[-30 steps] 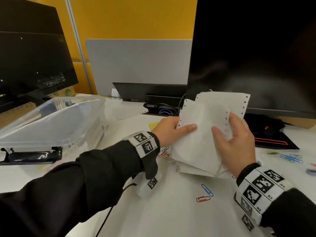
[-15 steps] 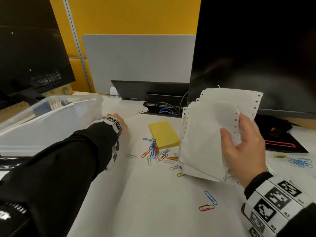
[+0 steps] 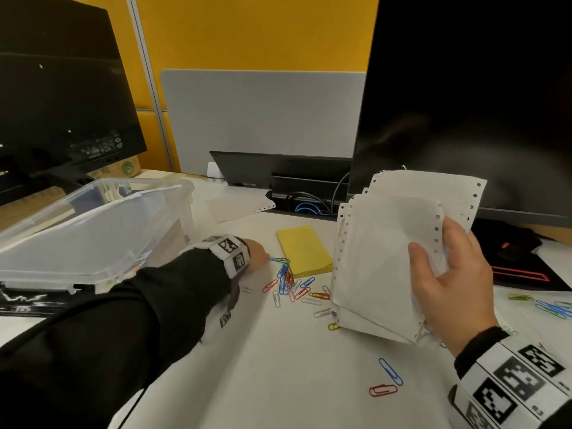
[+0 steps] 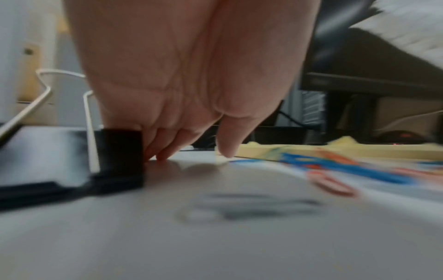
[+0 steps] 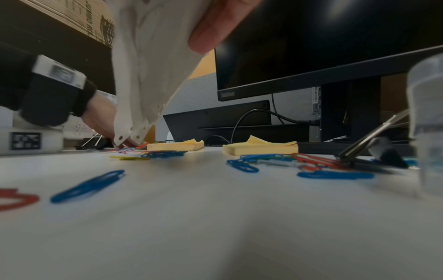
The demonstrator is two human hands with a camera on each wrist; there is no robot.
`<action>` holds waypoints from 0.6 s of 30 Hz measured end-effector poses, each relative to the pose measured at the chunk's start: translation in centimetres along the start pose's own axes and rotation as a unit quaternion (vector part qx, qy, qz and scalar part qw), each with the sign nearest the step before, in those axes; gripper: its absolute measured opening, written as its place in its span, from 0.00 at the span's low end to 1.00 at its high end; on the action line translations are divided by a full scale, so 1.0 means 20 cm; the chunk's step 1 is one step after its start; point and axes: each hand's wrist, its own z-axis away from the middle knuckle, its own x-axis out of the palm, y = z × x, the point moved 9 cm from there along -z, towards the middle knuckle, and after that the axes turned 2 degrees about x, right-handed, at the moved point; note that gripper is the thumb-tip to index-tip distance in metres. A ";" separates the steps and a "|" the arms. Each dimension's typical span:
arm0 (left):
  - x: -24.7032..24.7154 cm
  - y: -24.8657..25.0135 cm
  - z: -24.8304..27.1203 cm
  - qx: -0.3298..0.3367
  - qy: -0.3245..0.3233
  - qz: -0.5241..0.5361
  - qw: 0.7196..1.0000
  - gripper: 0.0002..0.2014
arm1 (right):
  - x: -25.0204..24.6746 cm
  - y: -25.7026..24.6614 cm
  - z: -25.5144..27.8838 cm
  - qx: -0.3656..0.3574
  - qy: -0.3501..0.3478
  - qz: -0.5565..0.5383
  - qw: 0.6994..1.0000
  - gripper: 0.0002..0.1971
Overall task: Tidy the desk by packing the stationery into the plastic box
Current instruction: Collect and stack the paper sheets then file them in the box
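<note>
My right hand (image 3: 445, 280) grips a stack of white perforated paper sheets (image 3: 387, 258), held upright above the desk; the paper (image 5: 153, 66) hangs down in the right wrist view. The left hand (image 3: 257, 255) is low on the desk between the clear plastic box (image 3: 93, 230) and a pile of coloured paper clips (image 3: 288, 283). In the left wrist view its fingertips (image 4: 163, 157) touch the desk right beside a black binder clip (image 4: 120, 147), with nothing held. A yellow sticky-note pad (image 3: 303, 249) lies behind the clips.
Monitors stand at the back left (image 3: 62, 103) and right (image 3: 464, 103). Loose clips lie in front (image 3: 387, 379) and at the right (image 3: 551, 306). A second yellow pad (image 5: 261, 148), another binder clip (image 5: 374, 151) and a clear bottle (image 5: 429, 123) sit to the right.
The left hand let go of the paper, swung left toward the box, then came down on the desk by the clip pile. The right hand alone keeps the paper.
</note>
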 end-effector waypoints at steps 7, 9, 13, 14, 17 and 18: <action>0.03 0.19 0.12 0.039 0.026 0.075 0.996 0.21 | 0.00 -0.01 0.00 -0.002 -0.001 -0.003 1.000 0.21; -0.08 0.15 0.10 0.027 0.072 0.064 0.995 0.22 | 0.00 -0.01 0.00 -0.003 -0.001 -0.002 1.000 0.21; -0.20 -0.03 0.01 -0.037 0.087 0.031 0.995 0.20 | 0.00 -0.01 0.00 -0.003 -0.002 0.002 1.000 0.21; -0.21 -0.08 -0.02 -0.051 0.075 0.023 0.996 0.20 | 0.00 -0.01 0.00 -0.003 -0.002 0.002 1.000 0.21; -0.15 -0.30 -0.18 -0.093 0.041 -0.002 0.995 0.20 | 0.00 0.00 0.01 -0.002 -0.004 0.003 1.000 0.21; -0.13 -0.36 -0.23 -0.107 0.033 -0.020 0.993 0.23 | 0.01 0.00 0.01 -0.003 -0.004 0.005 1.000 0.21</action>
